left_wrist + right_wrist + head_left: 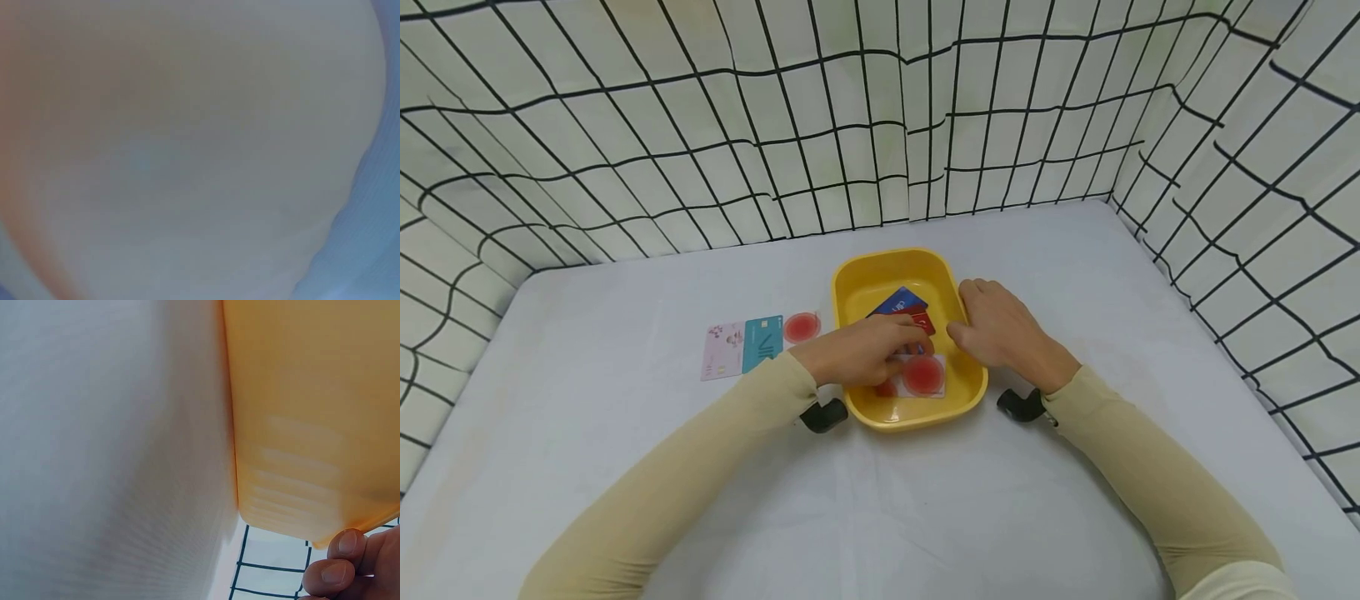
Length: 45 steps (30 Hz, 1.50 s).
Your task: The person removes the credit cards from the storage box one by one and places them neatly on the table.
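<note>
The right hand (1011, 332) is gripping the yellow tray (895, 268) by its rim. The left hand (876, 346) is curling over overlapping cards (923, 375) inside; any pinch cannot be confirmed. Catching two edges could be lifting several together.

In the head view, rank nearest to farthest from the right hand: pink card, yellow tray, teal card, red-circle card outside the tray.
1. Yellow tray: the right hand grips its right rim.
2. Red-circle card: just left of the tray.
3. Teal card: left of that card.
4. Pink card: leftmost.
</note>
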Available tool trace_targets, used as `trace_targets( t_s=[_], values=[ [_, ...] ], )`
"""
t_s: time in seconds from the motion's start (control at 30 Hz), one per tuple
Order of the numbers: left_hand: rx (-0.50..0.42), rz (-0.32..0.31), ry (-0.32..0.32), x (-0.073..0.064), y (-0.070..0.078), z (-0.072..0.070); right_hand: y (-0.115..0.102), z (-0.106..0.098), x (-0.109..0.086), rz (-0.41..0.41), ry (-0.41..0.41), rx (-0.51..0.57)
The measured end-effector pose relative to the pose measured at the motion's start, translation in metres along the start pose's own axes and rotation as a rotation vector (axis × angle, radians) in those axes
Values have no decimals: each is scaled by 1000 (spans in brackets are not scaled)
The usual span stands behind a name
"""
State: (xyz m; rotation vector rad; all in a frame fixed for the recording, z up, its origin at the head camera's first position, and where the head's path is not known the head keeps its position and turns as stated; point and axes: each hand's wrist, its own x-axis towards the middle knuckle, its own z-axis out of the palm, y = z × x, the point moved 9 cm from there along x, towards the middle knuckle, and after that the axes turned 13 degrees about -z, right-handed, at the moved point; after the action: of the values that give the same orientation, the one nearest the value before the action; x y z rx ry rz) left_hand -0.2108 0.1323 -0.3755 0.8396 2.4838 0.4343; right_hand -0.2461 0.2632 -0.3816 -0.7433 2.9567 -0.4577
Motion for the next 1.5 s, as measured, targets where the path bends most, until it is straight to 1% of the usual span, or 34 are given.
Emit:
trace_targets(
  t_s=[0.2, 0.43, 0.5, 0.73, 1.03, 1.27, 1.37, 1.5],
  values=[
    [16, -1, 6, -3, 3, -1, -1, 0, 0, -7, 1, 8],
    [3, -52, -15, -8, 2, 0, -2, -2, 0, -11, 4, 5],
    [4, -52, -13, -9, 3, 0, -2, -2, 0, -9, 3, 9],
    [8, -40, 9, -14, 7, -4, -2, -2, 0, -11, 1, 11],
    [1, -45, -10, -20, 14, -5, -3, -2, 0, -12, -6, 7],
    [11, -43, -12, -25, 19, -4, -2, -1, -1, -3, -14, 9],
    [23, -28, 1, -28, 22, -5, -3, 0, -1, -3, -18, 7],
    [37, 9, 31, -31, 25, -7, -3, 0, -1, -7, -21, 6]
  ],
)
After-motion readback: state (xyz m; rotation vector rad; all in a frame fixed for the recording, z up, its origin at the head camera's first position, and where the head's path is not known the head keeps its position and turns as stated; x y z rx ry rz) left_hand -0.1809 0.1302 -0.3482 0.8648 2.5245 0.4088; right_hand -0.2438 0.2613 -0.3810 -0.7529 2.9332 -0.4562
